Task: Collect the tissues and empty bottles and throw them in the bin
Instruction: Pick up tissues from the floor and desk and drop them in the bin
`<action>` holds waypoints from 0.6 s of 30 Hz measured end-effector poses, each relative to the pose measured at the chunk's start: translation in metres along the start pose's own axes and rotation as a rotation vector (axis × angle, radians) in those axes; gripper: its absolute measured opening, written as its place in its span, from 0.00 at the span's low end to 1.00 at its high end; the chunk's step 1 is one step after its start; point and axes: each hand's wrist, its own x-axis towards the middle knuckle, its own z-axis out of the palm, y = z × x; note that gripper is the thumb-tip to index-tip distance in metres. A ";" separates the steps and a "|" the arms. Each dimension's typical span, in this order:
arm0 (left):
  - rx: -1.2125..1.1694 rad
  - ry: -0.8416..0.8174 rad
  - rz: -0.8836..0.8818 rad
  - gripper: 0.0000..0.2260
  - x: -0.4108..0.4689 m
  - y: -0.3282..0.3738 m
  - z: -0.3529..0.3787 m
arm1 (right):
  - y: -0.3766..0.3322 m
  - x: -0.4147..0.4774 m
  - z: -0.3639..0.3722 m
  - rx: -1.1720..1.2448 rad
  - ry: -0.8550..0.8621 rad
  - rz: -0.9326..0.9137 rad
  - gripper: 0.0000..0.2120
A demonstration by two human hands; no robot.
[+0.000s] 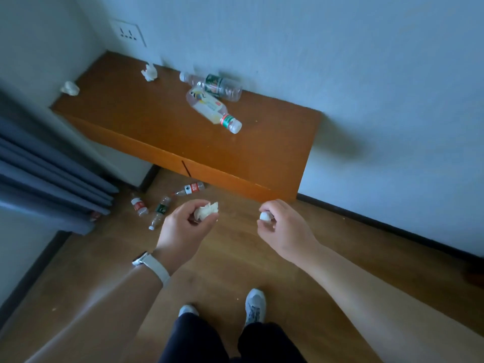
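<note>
Wood-laminate floor (235,258) level: held both hands out in front, apart from each other. Gripped a crumpled tissue (207,209) in the left hand (188,221), fingers curled round it, part of the paper sticking out past the thumb. Pinched a small white wad (265,216) in the right hand (281,225), fingers curled, only its rounded end exposed; could not tell whether tissue or not. Wore a pale wristband (153,267) on the left wrist.

Located on the orange-brown desk top (131,121), set against the wall:
- far tissue (149,72), near the back edge, below the wall socket (128,32);
- corner tissue (70,88), at the left edge;
- green-label bottle (217,86), on its side beside the wall;
- pale-label bottle (212,108), on its side, base touching the green-label bottle, white cap toward the front.

Located on the floor, between the desk front and the blue-grey curtain (47,174), all on their sides:
- red-label bottle by the desk (190,189);
- red-label bottle by the curtain (138,205);
- green-label floor bottle (160,212), between those two.

Stood in grey shoes (255,305), toes toward the desk.
</note>
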 end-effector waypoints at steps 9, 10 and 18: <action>-0.008 -0.229 0.284 0.10 0.038 0.093 0.019 | -0.006 -0.021 -0.077 -0.084 0.162 0.176 0.09; -0.024 -0.268 0.313 0.11 0.046 0.102 0.023 | -0.005 -0.024 -0.085 -0.098 0.188 0.208 0.09; -0.126 -0.546 0.537 0.11 0.081 0.164 0.061 | -0.017 -0.058 -0.140 -0.154 0.398 0.538 0.07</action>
